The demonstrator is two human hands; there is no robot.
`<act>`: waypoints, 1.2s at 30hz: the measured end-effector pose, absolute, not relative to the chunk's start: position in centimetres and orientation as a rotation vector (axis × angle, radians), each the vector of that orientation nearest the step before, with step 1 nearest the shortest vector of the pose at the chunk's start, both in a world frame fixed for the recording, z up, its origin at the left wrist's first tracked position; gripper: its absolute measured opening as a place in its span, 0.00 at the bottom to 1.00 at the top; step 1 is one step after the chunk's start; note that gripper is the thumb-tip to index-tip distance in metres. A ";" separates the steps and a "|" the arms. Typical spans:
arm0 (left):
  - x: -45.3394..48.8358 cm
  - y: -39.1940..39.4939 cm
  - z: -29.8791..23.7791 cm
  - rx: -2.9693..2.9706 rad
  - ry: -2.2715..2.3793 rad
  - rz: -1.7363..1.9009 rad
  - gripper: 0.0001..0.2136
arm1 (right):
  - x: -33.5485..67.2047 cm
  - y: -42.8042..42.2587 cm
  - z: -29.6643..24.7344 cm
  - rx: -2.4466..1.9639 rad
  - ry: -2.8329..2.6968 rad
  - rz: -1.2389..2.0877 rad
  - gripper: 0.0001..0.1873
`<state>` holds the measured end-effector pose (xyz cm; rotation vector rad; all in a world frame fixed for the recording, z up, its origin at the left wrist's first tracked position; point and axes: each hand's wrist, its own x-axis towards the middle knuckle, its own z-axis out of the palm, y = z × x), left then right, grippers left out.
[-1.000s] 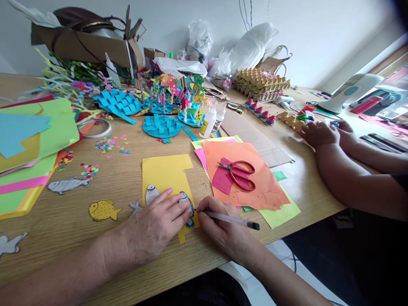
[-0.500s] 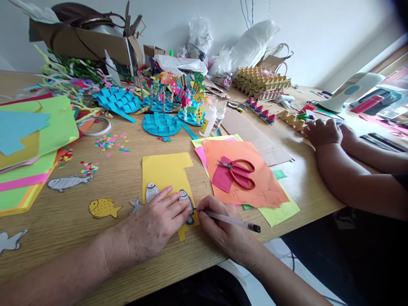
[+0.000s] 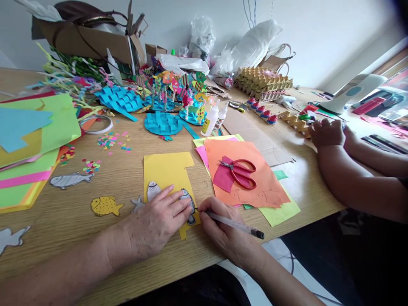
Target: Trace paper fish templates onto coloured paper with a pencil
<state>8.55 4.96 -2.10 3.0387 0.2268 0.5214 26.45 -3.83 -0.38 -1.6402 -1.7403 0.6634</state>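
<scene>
My left hand [image 3: 156, 223] lies flat with its fingers spread, pressing a grey paper fish cut-out [image 3: 188, 203] onto a yellow paper sheet [image 3: 167, 170] near the table's front edge. My right hand [image 3: 223, 227] is closed on a clear pen [image 3: 236, 225], whose tip touches the yellow sheet at the fish's right edge. A second grey fish [image 3: 152, 190] lies on the yellow sheet just above my left fingers.
Red scissors [image 3: 240, 173] rest on orange paper [image 3: 251, 178]. More fish cut-outs [image 3: 105, 205] lie at left beside stacked coloured sheets [image 3: 28, 144]. Glue bottles [image 3: 210, 121], blue paper craft [image 3: 162, 123] and egg trays [image 3: 263, 80] stand behind. Another person's hands [image 3: 328, 132] work at right.
My hands have stayed almost in place; the pen tip has shifted slightly along the fish's edge. The other person's hands have moved a little to the right.
</scene>
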 end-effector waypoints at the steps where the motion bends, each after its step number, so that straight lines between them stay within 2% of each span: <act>1: 8.5 5.0 -2.1 3.035 0.231 0.518 0.16 | 26.4 -3.8 -0.4 -1.640 -1.741 0.658 0.05; 36: 8.4 5.0 -2.1 3.049 0.220 0.482 0.14 | 26.5 -4.1 -0.8 -1.593 -1.778 0.594 0.06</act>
